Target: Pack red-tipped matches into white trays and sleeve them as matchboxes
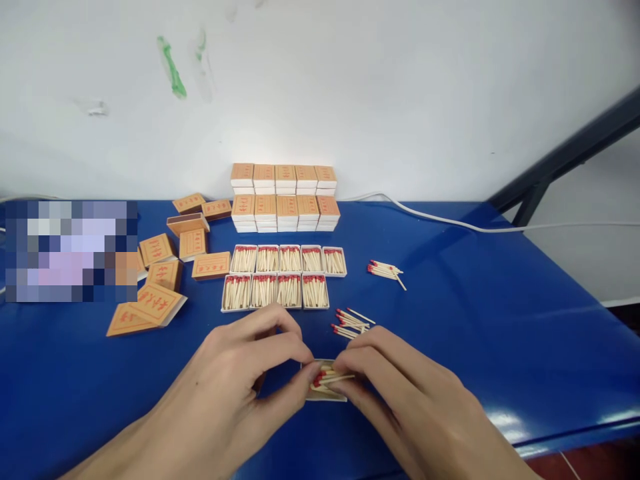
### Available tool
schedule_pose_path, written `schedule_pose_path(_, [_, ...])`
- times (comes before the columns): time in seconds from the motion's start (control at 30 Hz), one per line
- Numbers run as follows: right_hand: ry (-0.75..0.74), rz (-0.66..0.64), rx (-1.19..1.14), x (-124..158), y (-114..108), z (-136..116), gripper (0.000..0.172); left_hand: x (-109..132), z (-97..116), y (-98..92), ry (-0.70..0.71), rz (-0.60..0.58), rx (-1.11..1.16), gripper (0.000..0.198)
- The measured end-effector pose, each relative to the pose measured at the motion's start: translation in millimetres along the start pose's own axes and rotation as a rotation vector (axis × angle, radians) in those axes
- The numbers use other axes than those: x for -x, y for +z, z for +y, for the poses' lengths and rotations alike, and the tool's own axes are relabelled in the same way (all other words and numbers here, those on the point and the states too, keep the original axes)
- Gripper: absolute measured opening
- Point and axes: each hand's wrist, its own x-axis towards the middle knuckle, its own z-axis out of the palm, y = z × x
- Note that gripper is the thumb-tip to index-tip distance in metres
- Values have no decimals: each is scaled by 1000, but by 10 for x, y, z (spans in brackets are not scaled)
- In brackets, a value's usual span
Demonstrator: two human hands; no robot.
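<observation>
Matches (327, 377) sit pinched between your left hand (250, 373) and right hand (400, 387), both grips clamped over the tray (325, 395), loose matches (350, 322) just beyond.

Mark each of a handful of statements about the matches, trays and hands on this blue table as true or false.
1. Both hands, left hand and right hand, touch the small tray of matches. True.
2. Nine filled trays lie in two rows. True.
3. The stacked boxes stand at the table's near edge. False: they stand at the back by the wall.
4. The loose matches have green heads. False: red.
5. Orange sleeves lie scattered at the left. True.
</observation>
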Motion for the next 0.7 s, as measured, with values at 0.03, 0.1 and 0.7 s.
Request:
schedule_pose_path(0.03, [10, 5, 5, 7, 27, -7, 32, -1, -1, 2, 0, 4, -1, 24])
schedule_pose_path(0.1, [47, 19, -11, 26, 85, -21, 36, -3, -2, 7, -15, 11, -3, 24])
schedule_pose_path(0.7, [36, -101, 97, 181, -33, 4, 29, -34, -23, 54, -129, 48, 74, 27])
